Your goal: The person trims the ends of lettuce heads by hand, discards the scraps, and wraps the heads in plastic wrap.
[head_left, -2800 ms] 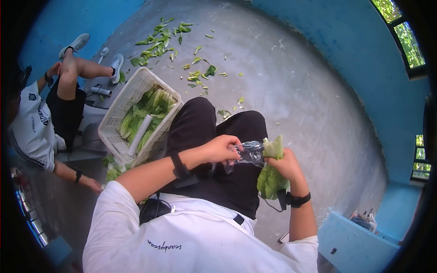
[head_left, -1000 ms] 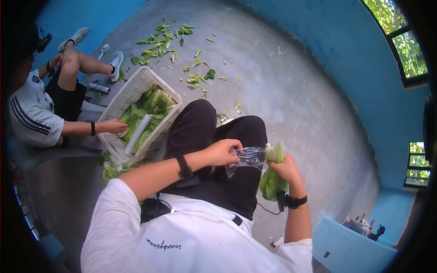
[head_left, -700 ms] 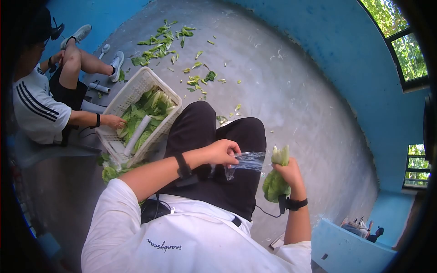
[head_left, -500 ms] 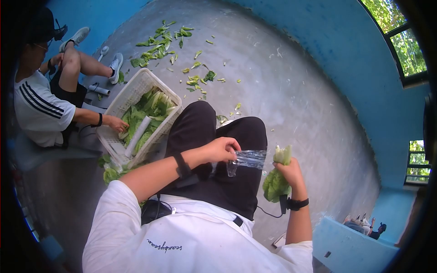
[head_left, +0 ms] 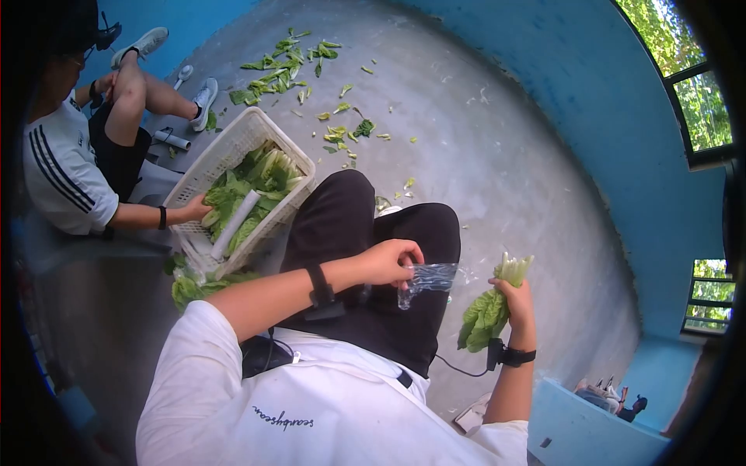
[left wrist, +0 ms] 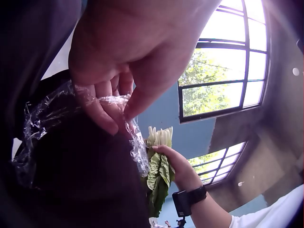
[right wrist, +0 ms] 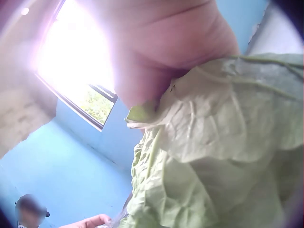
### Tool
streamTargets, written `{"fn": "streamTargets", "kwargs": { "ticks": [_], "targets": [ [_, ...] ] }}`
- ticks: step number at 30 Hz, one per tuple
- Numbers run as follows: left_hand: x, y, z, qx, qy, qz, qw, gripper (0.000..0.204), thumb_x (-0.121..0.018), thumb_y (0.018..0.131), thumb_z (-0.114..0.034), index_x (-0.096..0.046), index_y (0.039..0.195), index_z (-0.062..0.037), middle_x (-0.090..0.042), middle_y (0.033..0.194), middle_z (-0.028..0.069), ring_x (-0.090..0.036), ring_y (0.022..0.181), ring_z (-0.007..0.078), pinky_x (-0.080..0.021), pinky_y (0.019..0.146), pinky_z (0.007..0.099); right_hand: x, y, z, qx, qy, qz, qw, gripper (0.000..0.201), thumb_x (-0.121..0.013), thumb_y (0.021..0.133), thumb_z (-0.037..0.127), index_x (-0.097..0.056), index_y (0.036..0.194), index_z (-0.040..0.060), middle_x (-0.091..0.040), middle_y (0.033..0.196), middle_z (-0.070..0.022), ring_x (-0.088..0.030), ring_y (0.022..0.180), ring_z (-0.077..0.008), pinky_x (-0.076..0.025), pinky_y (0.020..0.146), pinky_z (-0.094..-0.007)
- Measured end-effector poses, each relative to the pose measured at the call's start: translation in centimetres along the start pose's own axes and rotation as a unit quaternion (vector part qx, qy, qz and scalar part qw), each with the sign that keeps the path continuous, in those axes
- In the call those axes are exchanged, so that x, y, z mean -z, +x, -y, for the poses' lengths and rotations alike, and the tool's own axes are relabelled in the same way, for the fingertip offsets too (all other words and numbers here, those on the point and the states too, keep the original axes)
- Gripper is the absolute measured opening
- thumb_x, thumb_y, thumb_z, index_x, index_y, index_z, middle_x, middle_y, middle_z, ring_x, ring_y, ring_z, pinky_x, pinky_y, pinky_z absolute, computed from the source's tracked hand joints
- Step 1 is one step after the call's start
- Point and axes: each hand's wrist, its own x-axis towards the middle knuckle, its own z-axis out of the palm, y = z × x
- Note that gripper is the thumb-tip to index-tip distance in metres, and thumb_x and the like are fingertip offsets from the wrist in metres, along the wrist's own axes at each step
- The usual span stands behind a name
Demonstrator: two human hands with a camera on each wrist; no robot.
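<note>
In the head view my left hand (head_left: 388, 262) pinches crumpled clear plastic film (head_left: 431, 278), which stretches to the right over the dark trousers. The left wrist view shows the film (left wrist: 138, 154) hanging from the thumb and fingers of my left hand (left wrist: 128, 57). My right hand (head_left: 517, 301) grips a bunch of leafy greens (head_left: 486, 317) around its stems, pale ends up and leaves hanging down, apart from the film. Up close in the right wrist view, broad leaves (right wrist: 223, 114) lie against my right hand (right wrist: 171, 52) and hide its fingertips.
A white crate (head_left: 268, 124) at my left holds greens and a white roll (head_left: 235, 224). Beside it a seated person (head_left: 66, 171) reaches into it. Leaf scraps (head_left: 280, 74) lie on the grey floor (head_left: 497, 171). More greens (head_left: 190, 289) lie below the crate.
My right hand has moved right with the greens, away from the film. The film's end has come away from the greens. The other person's hand has come to the crate.
</note>
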Motion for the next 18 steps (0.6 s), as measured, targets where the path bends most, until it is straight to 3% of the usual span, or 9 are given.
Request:
{"fn": "streamTargets", "kwargs": {
  "ticks": [2, 5, 12, 18],
  "targets": [
    [0.1, 0.2, 0.0, -0.005, -0.001, -0.002, 1.000, 0.025, -0.066, 0.093, -0.002, -0.059, 0.116, -0.0008, -0.067, 0.088, 0.0051, -0.070, 0.074, 0.0116, -0.056, 0.063, 0.0251, 0.4, -0.3, 0.2, 0.007, 0.002, -0.013, 1.000, 0.024, -0.069, 0.085, 0.006, -0.066, 0.108, -0.0038, -0.071, 0.093, -0.0083, -0.067, 0.080, -0.0160, -0.053, 0.072, -0.0308],
    [0.1, 0.8, 0.3, -0.012, -0.007, -0.004, 1.000, 0.024, -0.067, 0.093, -0.003, -0.059, 0.116, -0.0012, -0.067, 0.085, 0.0046, -0.070, 0.072, 0.0115, -0.056, 0.062, 0.0247, -0.8, -1.7, 3.1, -0.036, 0.002, 0.055, 0.998, 0.026, -0.071, 0.084, 0.006, -0.066, 0.109, -0.0026, -0.069, 0.092, -0.0062, -0.066, 0.080, -0.0157, -0.053, 0.073, -0.0309],
    [-0.6, 0.6, -0.3, -0.009, 0.021, -0.022, 1.000, 0.022, -0.068, 0.093, -0.007, -0.059, 0.112, -0.0010, -0.068, 0.080, 0.0034, -0.068, 0.067, 0.0098, -0.054, 0.059, 0.0240, -7.9, -2.6, 4.2, 0.022, -0.054, 0.139, 0.989, 0.030, -0.073, 0.082, 0.004, -0.064, 0.110, -0.0003, -0.067, 0.099, -0.0033, -0.063, 0.089, -0.0126, -0.052, 0.078, -0.0298],
    [-1.0, -0.2, -0.8, -0.028, 0.037, -0.053, 0.997, 0.019, -0.067, 0.092, -0.005, -0.060, 0.108, -0.0003, -0.067, 0.079, 0.0033, -0.068, 0.066, 0.0109, -0.055, 0.058, 0.0249, -11.0, -1.5, 3.4, 0.080, -0.118, 0.102, 0.984, 0.041, -0.078, 0.081, 0.008, -0.061, 0.117, 0.0002, -0.068, 0.103, -0.0053, -0.065, 0.093, -0.0145, -0.052, 0.083, -0.0318]
  ]
}}
